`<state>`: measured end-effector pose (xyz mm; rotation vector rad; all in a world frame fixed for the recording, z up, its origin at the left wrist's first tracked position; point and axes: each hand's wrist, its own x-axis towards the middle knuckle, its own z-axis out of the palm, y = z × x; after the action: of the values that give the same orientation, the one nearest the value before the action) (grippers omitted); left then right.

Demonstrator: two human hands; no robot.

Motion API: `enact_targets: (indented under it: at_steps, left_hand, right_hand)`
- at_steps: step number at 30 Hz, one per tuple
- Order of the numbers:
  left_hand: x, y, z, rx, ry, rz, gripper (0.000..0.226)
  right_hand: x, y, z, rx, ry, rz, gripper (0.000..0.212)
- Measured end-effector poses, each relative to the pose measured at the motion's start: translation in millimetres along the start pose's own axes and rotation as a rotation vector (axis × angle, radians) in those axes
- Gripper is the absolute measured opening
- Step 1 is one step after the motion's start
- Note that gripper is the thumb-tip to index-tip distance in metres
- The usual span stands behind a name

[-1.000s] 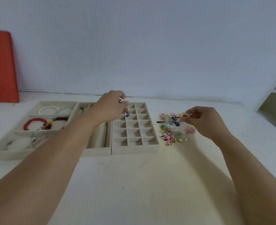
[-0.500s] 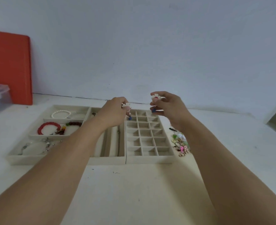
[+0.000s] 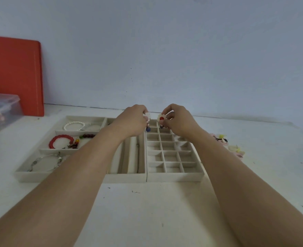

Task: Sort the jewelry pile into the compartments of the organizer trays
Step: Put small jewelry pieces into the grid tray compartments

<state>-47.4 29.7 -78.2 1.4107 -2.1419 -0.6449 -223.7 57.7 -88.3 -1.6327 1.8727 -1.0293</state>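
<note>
Left hand [image 3: 131, 122] pinches a flower earring [image 3: 147, 116]; right hand [image 3: 178, 122] pinches its match [image 3: 161, 118]. Both grips are curled tight above the grid tray [image 3: 173, 176] at its 12 o'clock edge. Jewelry pile [image 3: 226, 144] lies on the bench [image 3: 147, 211] at the tray's 3 o'clock.

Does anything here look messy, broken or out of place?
Nothing stands out. Unsorted jewelry still lies loose on the table right of the grid tray. The left hand and right hand each pinch a small flower piece.
</note>
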Motion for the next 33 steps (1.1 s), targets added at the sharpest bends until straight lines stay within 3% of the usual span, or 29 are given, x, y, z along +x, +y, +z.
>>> enact_targets:
  at_steps: [12,27,33]
  left_hand:
    - [3,6,5,0.07,-0.077,-0.069,0.011]
    - [-13,-2,15,0.033,0.003,-0.071,0.02]
    - [-8,2,14,0.076,-0.085,-0.061,0.014]
  right_hand:
    - [-4,-1,7,-0.115,-0.064,-0.083,0.008]
    - [-8,8,7,-0.09,-0.042,0.023,0.012]
    - [-5,4,-3,-0.151,-0.115,0.009,0.01]
